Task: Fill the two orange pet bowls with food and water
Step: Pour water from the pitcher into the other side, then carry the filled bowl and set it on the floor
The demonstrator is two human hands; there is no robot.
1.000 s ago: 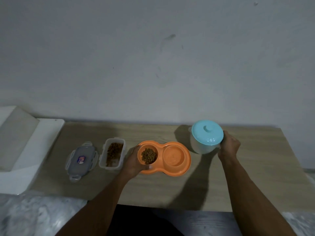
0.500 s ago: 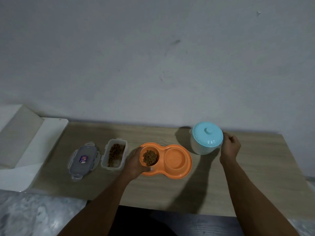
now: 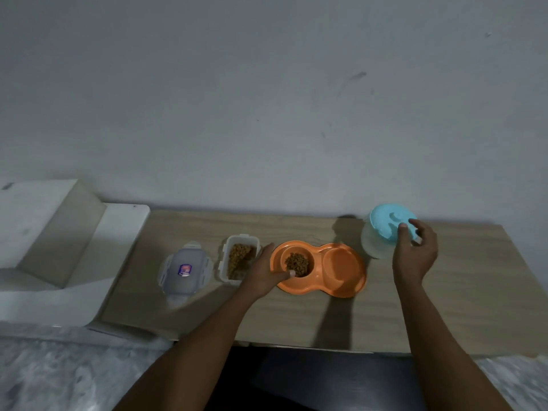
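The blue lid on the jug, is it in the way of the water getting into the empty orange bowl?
Yes. The round light-blue lid sits on the white jug, under the right hand. The empty orange bowl lies open beside it.

Along the back half of the surface (image 3: 326, 315) stands a row: a loose clear lid (image 3: 184, 268), just beside it an open food container (image 3: 239, 260), then your left hand (image 3: 264, 272) on the orange double bowl (image 3: 320, 269), then the blue-lidded jug (image 3: 385, 235) with your right hand (image 3: 415, 250) against it. The front strip and far right end lie bare. A white block (image 3: 59, 247) walls the left end.
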